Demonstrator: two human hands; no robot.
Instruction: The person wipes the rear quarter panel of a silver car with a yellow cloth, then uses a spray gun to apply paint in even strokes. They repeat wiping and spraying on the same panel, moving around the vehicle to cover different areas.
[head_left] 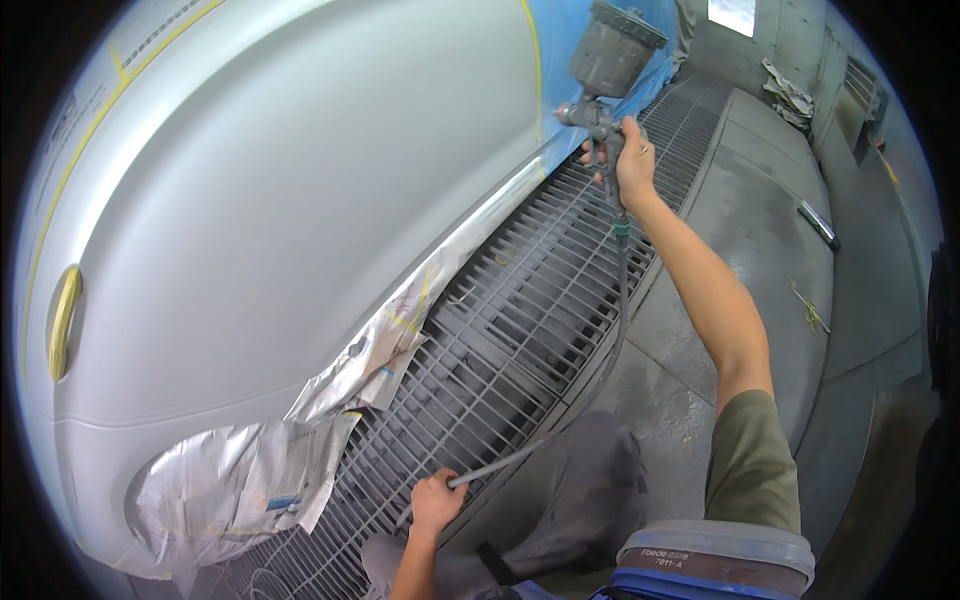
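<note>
A grey spray gun (607,135) with a large cup (617,50) on top is gripped in my right hand (634,165), arm stretched out to the far right end of a car body panel (340,180). Its nozzle points left, toward the border where the smooth grey panel meets blue masking film (562,60). From the gun's handle a grey air hose (619,330) runs down and back to me. My left hand (438,502), low in the view, is closed round that hose above the floor grating.
Below the panel runs a metal floor grating (510,310). Silver masking paper (240,480) covers the wheel area and lower edge. Yellow tape wraps the door handle (65,322). On the right floor lie a dark cylinder (819,225), yellow-green scraps (810,308) and crumpled sheeting (788,95) by the wall.
</note>
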